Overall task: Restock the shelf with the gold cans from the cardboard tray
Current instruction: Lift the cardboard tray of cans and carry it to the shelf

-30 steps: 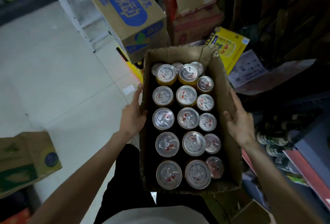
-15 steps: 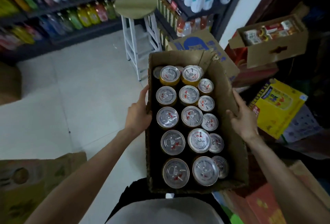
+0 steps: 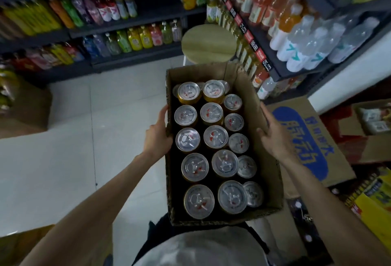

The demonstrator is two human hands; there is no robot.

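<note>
Cardboard tray (image 3: 249, 96) of gold cans (image 3: 214, 136) (upright), between left hand (image 3: 157, 136), right hand (image 3: 275, 138), both grips holding its sides

Pale tiled floor (image 3: 69, 130) — on it a wooden stool (image 3: 208, 45), cardboard boxes (image 3: 304, 138) and black shelving (image 3: 118, 60).

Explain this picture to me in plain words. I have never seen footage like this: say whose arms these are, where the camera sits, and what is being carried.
There is no machine here. A person wears a wide-angle camera on the head, so you look down along their own two bare arms. The left hand grips the left wall of a cardboard tray, and the right hand holds its right wall. Both hands carry the tray in the air, in front of the body. Inside stand gold cans, upright in rows, silver pull-tab lids up. Ahead is a round wooden stool, and around it dark shelves full of coloured drink bottles. A brown box with blue print sits to the right.
</note>
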